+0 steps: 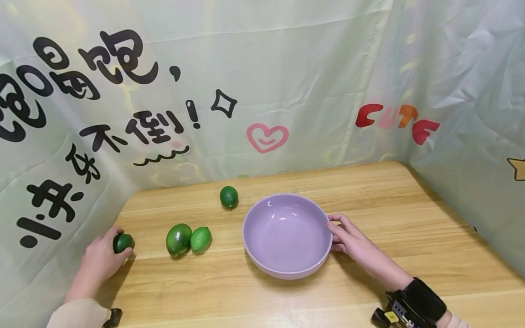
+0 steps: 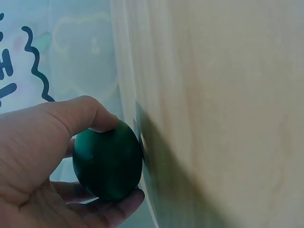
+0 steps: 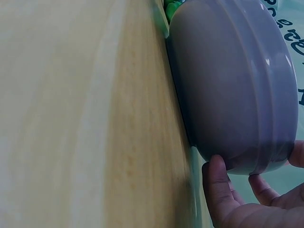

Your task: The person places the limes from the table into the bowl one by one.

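Note:
At the table's left end my left hand (image 1: 100, 257) grips a dark green lime (image 1: 123, 243) between thumb and fingers. In the left wrist view the same lime (image 2: 108, 161) is close to the tabletop; whether it touches the wood I cannot tell. My right hand (image 1: 348, 237) holds the right side of a purple bowl (image 1: 287, 237), which has nothing in it. The right wrist view shows fingertips against the outer wall of the bowl (image 3: 223, 90) and a digit at its rim.
Left of the bowl, a larger glossy green fruit (image 1: 178, 240) lies against a lighter green lime (image 1: 201, 239). Farther back sits another dark green lime (image 1: 229, 197). Printed curtains (image 1: 307, 91) surround the back and sides of the wooden table (image 1: 377, 200).

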